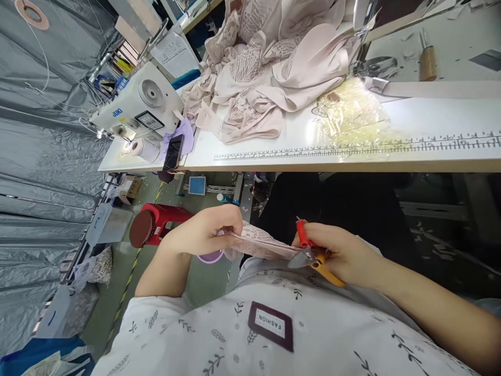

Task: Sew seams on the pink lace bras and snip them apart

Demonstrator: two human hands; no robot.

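Observation:
My left hand [205,232] is closed, pinching one end of a pale pink lace fabric piece [260,244] held low in front of my lap. My right hand [340,253] is closed around small thread snips with red and orange handles [313,253], whose metal blades touch the fabric's right end. The fabric stretches between both hands, below the table edge. A purple object shows partly under my left hand.
A white worktable [297,141] with a printed ruler along its front edge carries a heap of pink lace garments [270,68] and clear plastic [352,112]. A white sewing machine [136,102], a phone [173,151] and a red stool [154,224] lie to the left.

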